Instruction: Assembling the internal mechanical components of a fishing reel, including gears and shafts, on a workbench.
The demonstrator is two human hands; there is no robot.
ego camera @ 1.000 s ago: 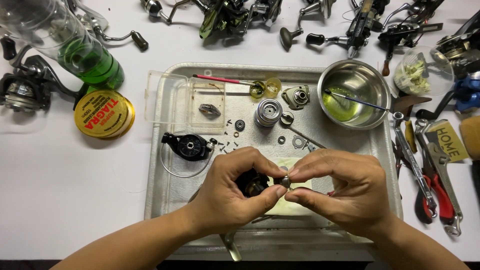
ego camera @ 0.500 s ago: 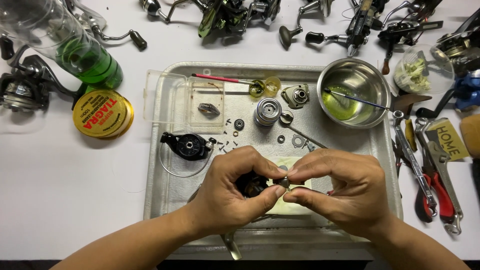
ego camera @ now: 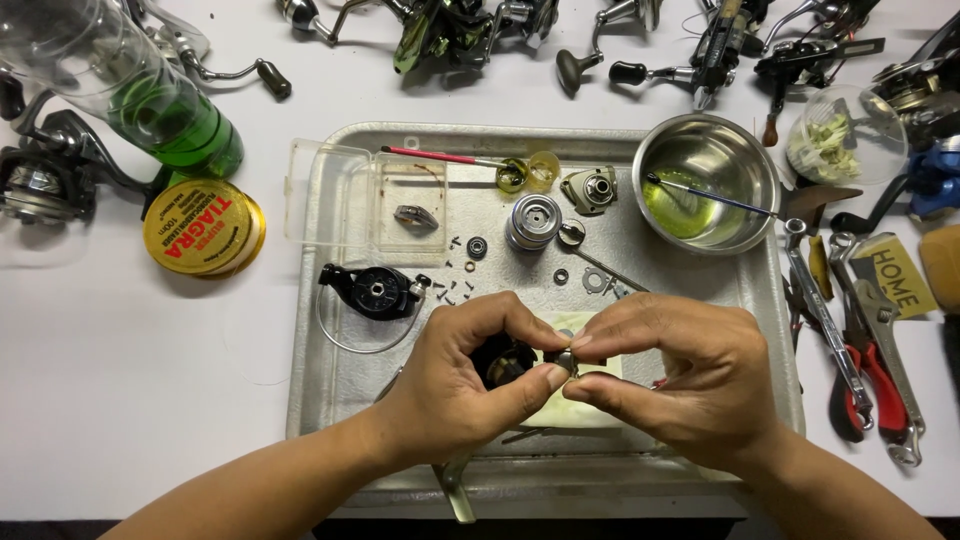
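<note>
Half the dark reel body (ego camera: 503,360) is buried under the left hand (ego camera: 462,385), can't make out much tbh. Small silver part (ego camera: 564,360) sits btw both hands, pinched by right hand (ego camera: 672,378) fingertips, over the metal tray (ego camera: 330,390).

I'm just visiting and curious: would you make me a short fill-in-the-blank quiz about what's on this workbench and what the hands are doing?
1. Both hands, the left hand and the right hand, work over a metal ____.
2. The steel bowl holds a pool of liquid coloured ____.
3. The round yellow tin lies on the white table to the ____ of the tray.
4. Pinched between the fingertips of the two hands is a small ____ part.

Missing words: tray; yellow-green; left; metal
</note>
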